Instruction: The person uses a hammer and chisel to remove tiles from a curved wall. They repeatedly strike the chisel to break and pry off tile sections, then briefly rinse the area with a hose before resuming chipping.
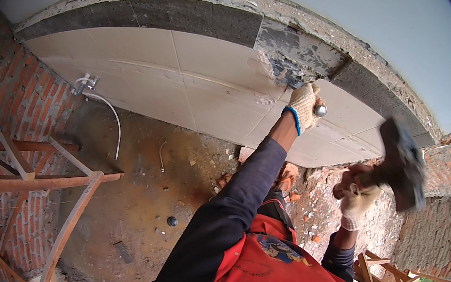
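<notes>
My left hand [304, 108], in a cream knit glove with a blue cuff, is closed round a chisel whose round metal end [321, 110] sticks out beside the thumb. The chisel's other end is hidden behind the glove, close to a broken patch [285, 69] in the pale wall tiles [215, 77]. Lower on the right, my gloved right hand [359, 202] grips a hammer by its handle. The big dark hammer head [403, 166] is raised apart from the chisel and slightly blurred.
Grey edging tiles [182, 13] line the wall's top, with bare mortar [302, 46] in one gap. A tap [88, 83] with a white hose hangs at the left. Wooden trestles [31, 180] stand at left and lower right. Brick rubble [287, 175] litters the wet floor [144, 189].
</notes>
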`<state>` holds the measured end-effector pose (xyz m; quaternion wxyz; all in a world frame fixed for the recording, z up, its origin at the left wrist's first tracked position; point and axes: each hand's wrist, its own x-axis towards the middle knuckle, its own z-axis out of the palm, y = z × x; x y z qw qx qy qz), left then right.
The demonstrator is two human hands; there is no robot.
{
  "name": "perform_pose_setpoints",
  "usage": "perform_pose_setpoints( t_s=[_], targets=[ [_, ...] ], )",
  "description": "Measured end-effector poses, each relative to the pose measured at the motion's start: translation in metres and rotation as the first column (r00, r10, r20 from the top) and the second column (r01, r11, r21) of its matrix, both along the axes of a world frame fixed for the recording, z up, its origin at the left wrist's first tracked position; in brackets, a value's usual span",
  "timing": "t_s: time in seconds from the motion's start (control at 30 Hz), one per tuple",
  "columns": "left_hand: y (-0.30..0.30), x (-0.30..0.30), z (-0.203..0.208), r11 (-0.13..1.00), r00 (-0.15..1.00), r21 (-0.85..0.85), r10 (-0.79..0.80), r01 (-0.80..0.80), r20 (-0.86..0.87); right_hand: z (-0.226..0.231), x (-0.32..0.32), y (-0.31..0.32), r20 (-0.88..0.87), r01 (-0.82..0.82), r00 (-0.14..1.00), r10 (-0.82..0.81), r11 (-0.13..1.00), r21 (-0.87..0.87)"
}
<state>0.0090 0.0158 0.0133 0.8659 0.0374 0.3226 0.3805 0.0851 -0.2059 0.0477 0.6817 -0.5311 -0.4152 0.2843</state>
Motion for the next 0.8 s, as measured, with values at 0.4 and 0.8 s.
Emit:
perform_pose_setpoints(
  t_s=[0.4,0.8],
  targets=[
    [0.005,-0.001,-0.002,0.996,0.999,0.087,-0.031,0.027,0.043,-0.066,0.010,0.025,0.354,-0.012,0.919,0.175,0.909,-0.417],
    [-0.028,-0.017,-0.025,0.972,0.981,0.170,-0.142,0.163,-0.131,-0.097,-0.008,-0.081,-0.185,0.029,0.975,-0.121,0.899,-0.437]
  ],
)
